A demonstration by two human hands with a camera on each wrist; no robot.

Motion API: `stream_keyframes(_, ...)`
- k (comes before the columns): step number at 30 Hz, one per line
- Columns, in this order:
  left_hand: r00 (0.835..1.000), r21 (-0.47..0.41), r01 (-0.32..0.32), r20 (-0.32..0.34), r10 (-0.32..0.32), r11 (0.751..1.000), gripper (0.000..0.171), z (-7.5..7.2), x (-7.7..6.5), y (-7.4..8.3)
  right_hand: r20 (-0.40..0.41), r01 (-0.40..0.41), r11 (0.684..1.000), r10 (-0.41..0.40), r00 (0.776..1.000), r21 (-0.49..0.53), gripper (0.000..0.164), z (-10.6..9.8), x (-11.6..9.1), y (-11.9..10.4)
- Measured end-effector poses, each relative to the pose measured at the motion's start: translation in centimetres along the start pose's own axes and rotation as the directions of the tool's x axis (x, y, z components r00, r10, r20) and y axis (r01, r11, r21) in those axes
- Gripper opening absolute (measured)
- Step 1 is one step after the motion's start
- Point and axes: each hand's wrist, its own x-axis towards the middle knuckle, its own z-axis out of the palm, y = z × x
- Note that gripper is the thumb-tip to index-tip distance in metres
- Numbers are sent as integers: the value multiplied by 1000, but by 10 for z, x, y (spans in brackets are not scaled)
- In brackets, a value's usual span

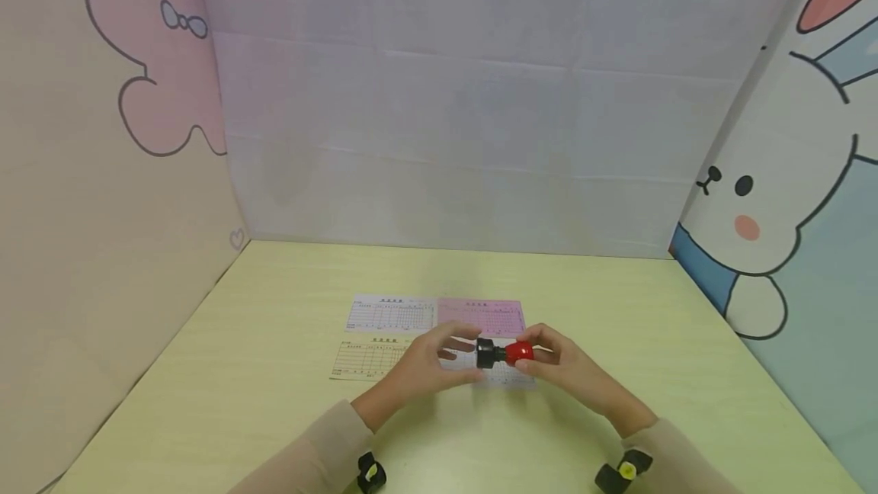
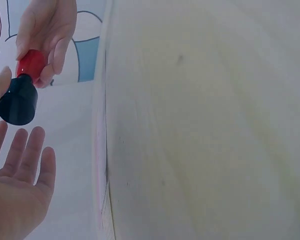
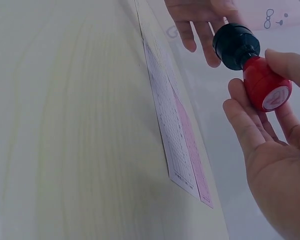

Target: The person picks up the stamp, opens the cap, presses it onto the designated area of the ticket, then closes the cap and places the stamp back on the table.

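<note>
A hand stamp with a black round end and red handle (image 1: 519, 353) is held sideways above the table, over printed forms. My right hand (image 1: 562, 363) pinches its red handle between thumb and fingers; the right wrist view shows a round pale label on the handle's end. Close to the stamp's black end (image 2: 17, 104) is my left hand (image 1: 435, 363), thumb and fingers spread apart on either side of it. Whether the left thumb touches the black part, I cannot tell. Below lie a white form (image 1: 391, 315), a pink form (image 1: 480, 316), a yellow form (image 1: 366, 359) and another white form (image 1: 509, 378), partly covered.
The pale yellow table (image 1: 274, 303) is bounded by a white back wall (image 1: 446, 158). Cartoon-printed panels stand at the left (image 1: 103, 212) and right (image 1: 816, 250). Black bands (image 1: 624, 471) sit on both wrists.
</note>
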Motion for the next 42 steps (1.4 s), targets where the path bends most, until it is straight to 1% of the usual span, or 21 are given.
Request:
stream_keyframes(3,1000,-26,11,-24,-11,1000,57,2,0,-1,-5,-7,1000,7,1000,-7,37,1,1,-1)
stream_keyframes(8,999,-54,7,-50,-10,998,56,4,0,-1,-4,0,1000,0,1000,1,35,3,2,-3)
stream_keyframes(14,998,-74,-10,-61,6,997,53,6,0,-2,-21,3,1000,-3,1000,16,34,5,2,-3)
stream_keyframes(17,998,-101,-20,-64,13,995,50,6,0,-2,-33,12,1000,-11,999,29,34,6,2,-3)
stream_keyframes(20,997,-117,-16,-72,7,993,47,6,0,-3,-36,25,999,-24,999,31,35,6,3,-3)
stream_keyframes(27,996,-108,24,-83,-33,994,45,6,0,-1,-29,64,998,-64,998,14,42,5,3,-1)
stream_keyframes(32,996,-99,51,-72,-59,994,45,5,-1,0,-21,67,998,-67,998,-5,40,4,3,-1)
stream_keyframes(37,997,-89,45,-59,-50,995,46,3,0,0,-30,61,998,-62,998,-33,43,4,3,-4)
stream_keyframes(42,998,-87,42,-46,-46,995,47,2,0,2,-25,65,998,-65,998,-27,45,3,2,-5)
